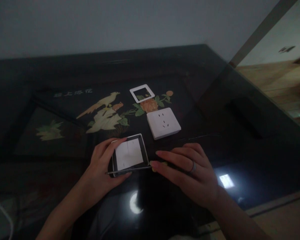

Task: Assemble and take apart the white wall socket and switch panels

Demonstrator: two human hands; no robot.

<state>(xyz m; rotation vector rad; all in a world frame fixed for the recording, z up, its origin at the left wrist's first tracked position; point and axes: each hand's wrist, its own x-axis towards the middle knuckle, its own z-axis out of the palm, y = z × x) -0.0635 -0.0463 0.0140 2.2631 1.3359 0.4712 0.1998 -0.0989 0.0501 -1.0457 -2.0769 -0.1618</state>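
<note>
My left hand (103,161) grips a wall switch (128,153) by its left side, thumb below and fingers above. Its white double rocker sits in a dark surround with a pale outer edge. My right hand (190,170), with a ring on one finger, pinches a screwdriver (137,168) near its yellowish handle, which the fingers mostly cover. The thin shaft lies across the switch's near edge, its tip pointing left toward my left hand. Just beyond stands a white wall socket (164,122) with several slots. Farther back lies a white square cover frame (132,94).
All this rests on a dark glossy table (190,76) with a bird-and-flower picture and light reflections on its surface. A pale wall (102,26) runs along the far edge. A white cable (2,211) shows at the lower left, and wooden floor (270,76) at the right.
</note>
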